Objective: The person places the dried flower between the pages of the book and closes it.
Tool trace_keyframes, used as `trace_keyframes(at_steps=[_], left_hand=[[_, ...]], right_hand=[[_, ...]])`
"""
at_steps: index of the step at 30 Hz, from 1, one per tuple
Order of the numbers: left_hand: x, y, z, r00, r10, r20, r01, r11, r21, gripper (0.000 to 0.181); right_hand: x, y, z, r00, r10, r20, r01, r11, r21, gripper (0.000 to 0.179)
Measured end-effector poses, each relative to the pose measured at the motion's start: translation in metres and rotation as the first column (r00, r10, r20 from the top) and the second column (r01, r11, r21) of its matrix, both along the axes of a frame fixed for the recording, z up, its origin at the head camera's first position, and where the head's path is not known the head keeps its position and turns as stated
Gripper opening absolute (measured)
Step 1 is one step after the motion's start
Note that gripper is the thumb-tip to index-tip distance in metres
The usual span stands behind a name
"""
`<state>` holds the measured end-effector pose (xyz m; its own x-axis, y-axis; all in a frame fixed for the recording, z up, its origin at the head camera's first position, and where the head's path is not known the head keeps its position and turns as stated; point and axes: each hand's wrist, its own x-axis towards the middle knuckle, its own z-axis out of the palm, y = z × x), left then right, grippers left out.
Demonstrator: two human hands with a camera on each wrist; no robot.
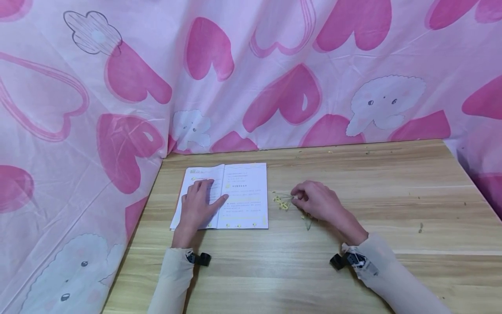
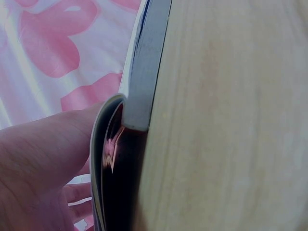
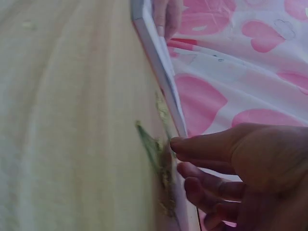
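An open book (image 1: 244, 210) with printed pages and small yellow pictures lies on the table. My left hand (image 1: 196, 208) rests on its left page, fingers extended and thumb spread toward the fold. In the left wrist view, the book's page edge (image 2: 144, 72) curves up beside the hand (image 2: 43, 154). To the right of the book, my right hand (image 1: 318, 201) pinches the thin stems of a yellow flower sprig (image 1: 283, 203) between thumb and fingers. Another bit of sprig (image 1: 307, 223) lies under that hand. The right wrist view shows blurred greenery (image 3: 150, 144) near the fingertips.
Small plant scraps (image 1: 421, 227) are scattered over the right side and far edge of the wooden table (image 1: 270, 270). A pink heart-patterned cloth (image 1: 243, 52) hangs behind the table and along its left side.
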<state>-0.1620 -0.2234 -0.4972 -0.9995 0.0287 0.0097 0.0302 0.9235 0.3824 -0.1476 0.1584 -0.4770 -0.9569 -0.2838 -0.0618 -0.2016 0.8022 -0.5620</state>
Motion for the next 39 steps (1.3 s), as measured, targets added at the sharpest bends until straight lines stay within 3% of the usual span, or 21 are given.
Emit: trace_keyframes(at_steps=[7,14,18,25,33,39], left_hand=[[-0.0004,0.0006,0.0005,1.0,0.003,0.0,-0.003,1.0,-0.003,0.082],[-0.0012,0.0007,0.0003,1.0,0.003,0.006,-0.003,1.0,-0.001,0.083],[-0.0016,0.0009,0.0001,1.0,0.005,0.009,-0.004,1.0,-0.002,0.083],[-0.0014,0.0019,0.0004,1.0,0.003,0.01,-0.003,1.0,-0.004,0.082],[-0.0008,0.0016,0.0001,1.0,0.006,0.006,-0.006,1.0,0.0,0.082],[0.0002,-0.0002,-0.0002,1.0,0.002,0.002,-0.002,1.0,0.002,0.082]], right_hand=[[0.0005,-0.0043,-0.0018,0.999,-0.029,-0.034,0.029,1.0,0.009,0.004],[0.0008,-0.0066,-0.0008,0.999,-0.033,0.037,0.032,0.999,0.025,0.005],[0.0032,-0.0069,-0.0023,0.997,0.005,0.071,-0.008,0.999,0.051,0.009],[0.0074,-0.006,-0.0057,0.996,0.092,0.0,-0.092,0.989,0.117,0.014],[0.0049,-0.0037,-0.0056,0.995,0.049,0.092,-0.047,0.999,-0.027,0.013],[0.0024,-0.006,-0.001,0.991,0.049,0.122,-0.023,0.979,-0.204,0.018]])
